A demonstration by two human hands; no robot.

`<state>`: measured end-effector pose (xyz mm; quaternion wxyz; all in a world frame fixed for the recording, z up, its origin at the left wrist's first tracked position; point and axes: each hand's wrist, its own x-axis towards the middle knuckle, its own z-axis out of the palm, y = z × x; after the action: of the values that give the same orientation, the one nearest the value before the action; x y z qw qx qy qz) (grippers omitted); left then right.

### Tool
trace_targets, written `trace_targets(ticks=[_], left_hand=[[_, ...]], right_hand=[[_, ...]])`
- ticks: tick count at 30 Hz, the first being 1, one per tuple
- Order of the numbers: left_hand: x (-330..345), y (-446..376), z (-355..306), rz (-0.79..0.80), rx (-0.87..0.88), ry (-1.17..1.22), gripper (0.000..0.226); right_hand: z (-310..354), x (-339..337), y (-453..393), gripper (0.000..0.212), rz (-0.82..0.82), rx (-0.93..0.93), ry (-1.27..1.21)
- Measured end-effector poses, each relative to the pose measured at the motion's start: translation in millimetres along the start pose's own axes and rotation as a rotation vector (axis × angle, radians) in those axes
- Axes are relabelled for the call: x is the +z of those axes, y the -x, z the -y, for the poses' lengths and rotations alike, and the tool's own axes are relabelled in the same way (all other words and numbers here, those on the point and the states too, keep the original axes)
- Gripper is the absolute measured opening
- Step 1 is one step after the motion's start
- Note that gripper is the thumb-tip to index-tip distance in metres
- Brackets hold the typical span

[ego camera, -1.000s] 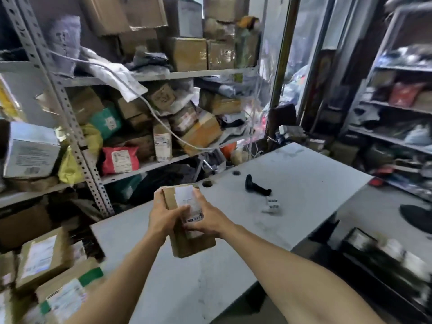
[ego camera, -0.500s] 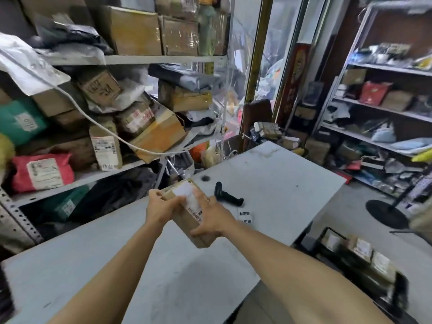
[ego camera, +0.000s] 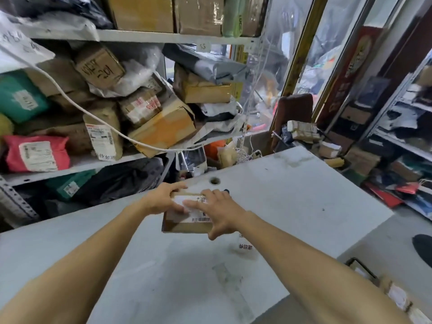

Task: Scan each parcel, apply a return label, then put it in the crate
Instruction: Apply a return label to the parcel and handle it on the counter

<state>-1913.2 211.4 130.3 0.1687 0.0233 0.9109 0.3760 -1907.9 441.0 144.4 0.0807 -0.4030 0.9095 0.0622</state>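
A small brown cardboard parcel [ego camera: 187,226] with a white shipping label [ego camera: 201,219] lies on the white table [ego camera: 292,202]. My left hand [ego camera: 163,199] holds its left end, thumb along the far edge and fingers over the top. My right hand [ego camera: 219,211] lies flat on the label with fingers spread, pressing down. A sheet of return labels [ego camera: 245,247] rests on the table just right of the parcel. Only the black tip of the scanner [ego camera: 225,190] shows behind my right hand. The crate [ego camera: 357,265] with labelled parcels sits on the floor at lower right.
Metal shelves [ego camera: 140,38] crammed with boxes and mailer bags stand behind the table. A white cable [ego camera: 93,113] hangs across them. A cable hole [ego camera: 215,181] is in the table's far edge. More shelving [ego camera: 397,141] stands at the right, and the table edge drops off at lower right.
The parcel has gone from held up in both hands to lying flat on the table. My right hand has opened flat on its label. The view has swung right.
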Motion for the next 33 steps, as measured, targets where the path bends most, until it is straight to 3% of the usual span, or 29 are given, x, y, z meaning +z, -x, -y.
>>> trace_targets(ticks=[2,4,8,11,14,16,17,20,23,27,33], left_hand=[[11.3,-12.6,-8.7,0.056,0.018,-0.230,0.089],[28.0,-19.3,-22.5,0.176,-0.058,-0.279,0.092],[59.6,-19.0,-31.6,0.228,-0.217,-0.070,0.096],[90.1,-5.2,-9.1,0.161,-0.261,0.284,0.089],[134.1,9.0,8.0,-0.037,-0.334,0.749,0.058],[162.5,7.5,18.2,-0.229,-0.380,0.928,0.040],[174.7,3.6,25.0,-0.325,-0.398,0.963,0.043],[206.5,-9.2,44.7,-0.549,-0.481,1.035,0.086],[226.3,-20.0,46.2,-0.657,-0.515,0.976,0.062],[234.8,-32.6,52.5,-0.675,-0.464,0.877,0.064],[240.9,-32.8,49.8,-0.745,-0.484,0.820,0.084]], right_hand=[[-19.0,4.0,-3.3,0.114,0.022,-0.142,0.098],[-33.8,8.2,-6.6,0.111,0.006,-0.269,0.164],[-59.5,19.6,-16.1,0.107,-0.033,-0.472,0.211],[-79.7,37.5,-26.5,0.093,-0.016,-0.496,0.155],[-100.4,55.0,-45.2,0.064,-0.055,-0.305,0.019],[-110.4,68.8,-55.2,0.062,-0.046,-0.093,-0.050],[-114.5,77.9,-58.4,0.062,-0.029,0.018,-0.093],[-127.9,115.2,-63.5,0.063,0.039,0.319,-0.271],[-138.2,156.8,-72.4,0.071,0.149,0.519,-0.433],[-141.5,191.5,-85.9,0.075,0.165,0.574,-0.537],[-143.7,182.7,-92.1,0.046,-0.012,0.537,-0.763]])
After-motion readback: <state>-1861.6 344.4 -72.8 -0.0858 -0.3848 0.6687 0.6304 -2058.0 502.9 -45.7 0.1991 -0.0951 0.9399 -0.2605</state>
